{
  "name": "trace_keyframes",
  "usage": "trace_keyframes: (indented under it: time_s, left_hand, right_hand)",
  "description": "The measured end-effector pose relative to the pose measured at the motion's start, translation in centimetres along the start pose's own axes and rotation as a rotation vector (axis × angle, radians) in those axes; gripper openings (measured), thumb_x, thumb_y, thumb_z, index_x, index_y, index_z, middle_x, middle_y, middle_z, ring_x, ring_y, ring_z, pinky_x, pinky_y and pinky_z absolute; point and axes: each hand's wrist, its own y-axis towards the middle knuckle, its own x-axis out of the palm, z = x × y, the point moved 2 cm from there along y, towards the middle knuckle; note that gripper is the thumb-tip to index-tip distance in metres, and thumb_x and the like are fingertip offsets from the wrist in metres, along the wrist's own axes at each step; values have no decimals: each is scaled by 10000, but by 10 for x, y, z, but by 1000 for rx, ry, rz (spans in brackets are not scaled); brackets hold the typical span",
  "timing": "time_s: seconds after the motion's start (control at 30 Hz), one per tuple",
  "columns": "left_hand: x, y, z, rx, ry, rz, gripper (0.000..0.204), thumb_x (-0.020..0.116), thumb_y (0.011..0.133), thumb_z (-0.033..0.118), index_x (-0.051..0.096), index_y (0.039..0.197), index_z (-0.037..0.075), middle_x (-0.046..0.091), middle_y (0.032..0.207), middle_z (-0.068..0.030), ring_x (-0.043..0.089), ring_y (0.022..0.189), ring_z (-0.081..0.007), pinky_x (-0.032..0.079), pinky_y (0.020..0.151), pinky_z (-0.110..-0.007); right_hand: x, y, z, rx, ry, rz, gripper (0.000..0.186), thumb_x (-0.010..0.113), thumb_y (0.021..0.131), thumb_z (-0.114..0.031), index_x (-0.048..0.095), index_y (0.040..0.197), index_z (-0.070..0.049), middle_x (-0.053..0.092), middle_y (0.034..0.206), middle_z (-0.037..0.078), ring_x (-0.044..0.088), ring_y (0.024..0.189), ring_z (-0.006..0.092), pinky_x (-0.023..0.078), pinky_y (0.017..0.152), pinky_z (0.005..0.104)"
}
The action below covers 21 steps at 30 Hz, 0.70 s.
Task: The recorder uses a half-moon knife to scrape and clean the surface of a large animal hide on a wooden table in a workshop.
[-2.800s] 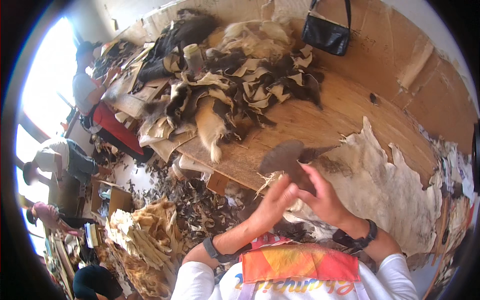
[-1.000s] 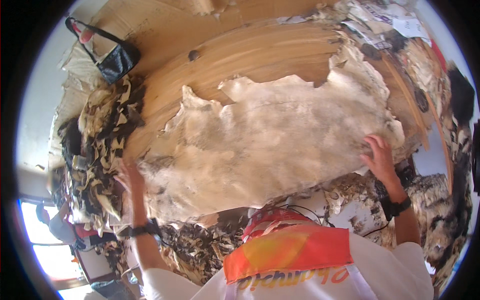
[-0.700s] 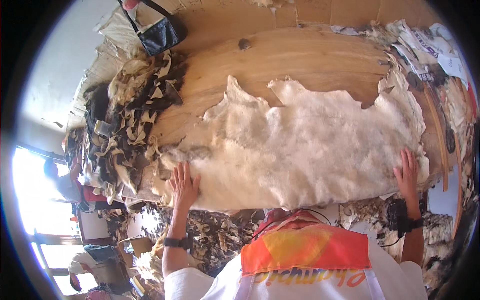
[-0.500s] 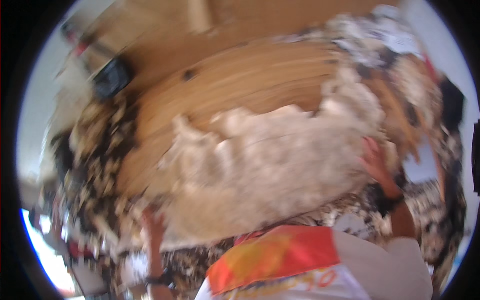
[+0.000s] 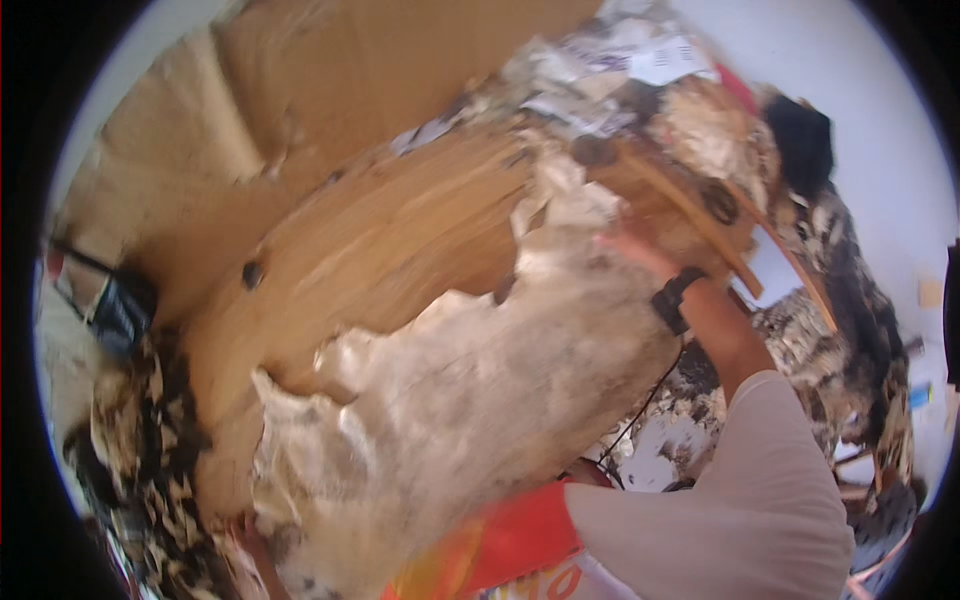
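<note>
A large pale cream animal hide [image 5: 470,370] with an uneven, scalloped edge lies spread over a brown wooden work surface [image 5: 380,245]. At its far right end, my right hand [image 5: 640,245] rests on the hide's edge with the fingers stretched out, somewhat blurred. A dark watch [image 5: 677,297] is on that wrist. My left hand [image 5: 245,552] is at the near left corner of the hide, touching or close to its edge. Its fingers are blurred and partly hidden, so its grip does not show.
Right of the hide lie a long wooden handle [image 5: 690,205], a thin wooden strip [image 5: 790,265] and a dark ring [image 5: 718,200]. Crumpled plastic and papers [image 5: 600,70] sit at the back. Dark and pale hide scraps [image 5: 135,450] pile up left; a black container [image 5: 122,308] stands there.
The view has swung, and the hide now appears slanted, its right end farther away. My right hand has shifted toward the hide's far right end; my left is lower left in view.
</note>
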Motion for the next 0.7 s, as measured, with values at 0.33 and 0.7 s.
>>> trace_keyframes:
  time_s: [0.33, 0.7]
  left_hand:
    - [-31, 48, 88, 38, 43, -7, 277, 432, 888, 244, 599, 783, 48, 585, 744, -167, 543, 726, -345, 424, 655, -423]
    - [-27, 59, 99, -103, -103, 13, 292, 416, 898, 249, 572, 746, 54, 588, 745, -190, 563, 689, -377, 425, 588, -458]
  right_hand:
    - [2, 74, 84, 76, -173, 291, 569, 582, 798, -381, 474, 1207, 0, 539, 1147, 223, 519, 1056, 357, 401, 894, 405]
    - [-17, 68, 98, -34, -244, 392, 365, 504, 858, -302, 562, 1062, -5, 576, 1029, 242, 545, 970, 388, 427, 797, 446]
